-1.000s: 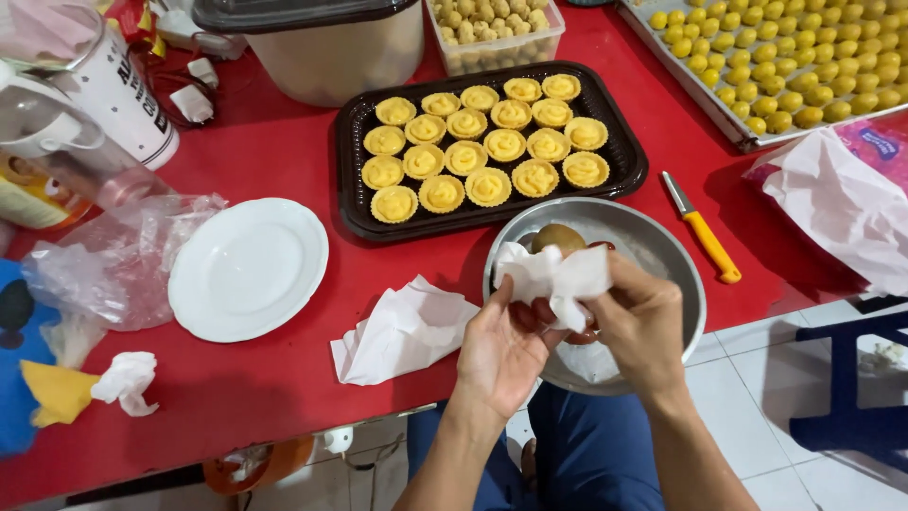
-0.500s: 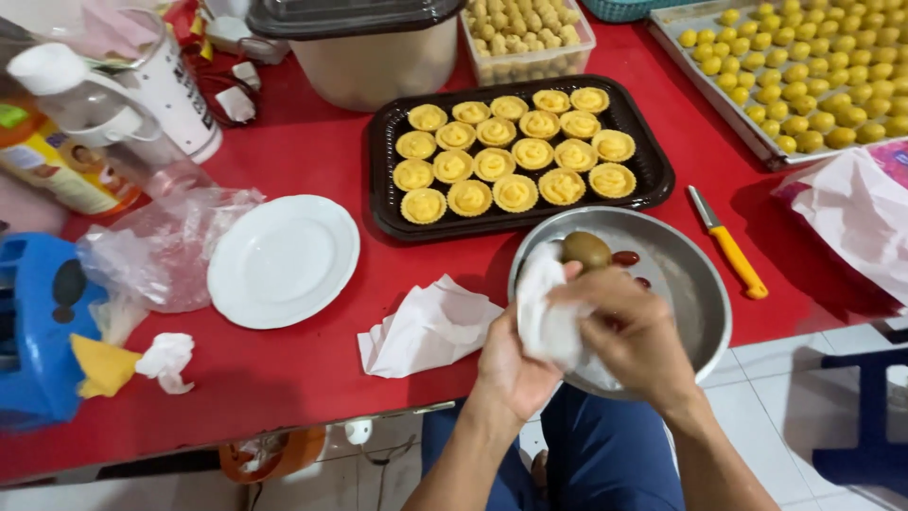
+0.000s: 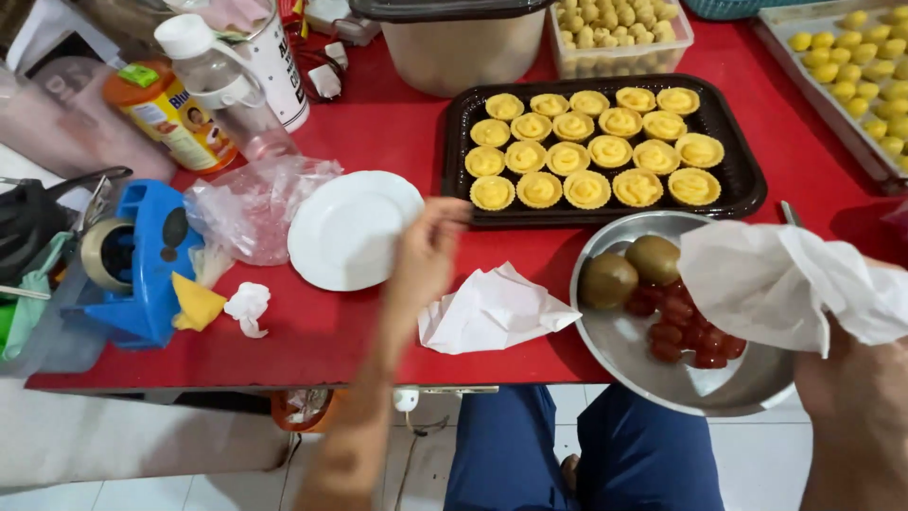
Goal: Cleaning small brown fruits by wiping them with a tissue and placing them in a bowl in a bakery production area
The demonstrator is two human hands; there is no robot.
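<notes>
A: Both hands are apart. Right hand [image 3: 856,397] at the near right corner is clamped on a white tissue [image 3: 785,284] over the bowl; left hand [image 3: 427,254] hovers, fingers loosely curled and holding nothing, beside the plate.

B: Largest things first?

A: Red table [image 3: 378,132], then the black tray [image 3: 733,180] of tarts toward the far edge, the steel bowl [image 3: 624,345] overhanging the near edge with two kiwis [image 3: 653,257] and red tomatoes [image 3: 686,326], the white plate [image 3: 350,227] mid-table, a crumpled tissue on the table [image 3: 492,308].

B: How does the held tissue handle?

A: Probably very light, soft and limp, easily torn when wet. Best bunched in the fist.
</notes>
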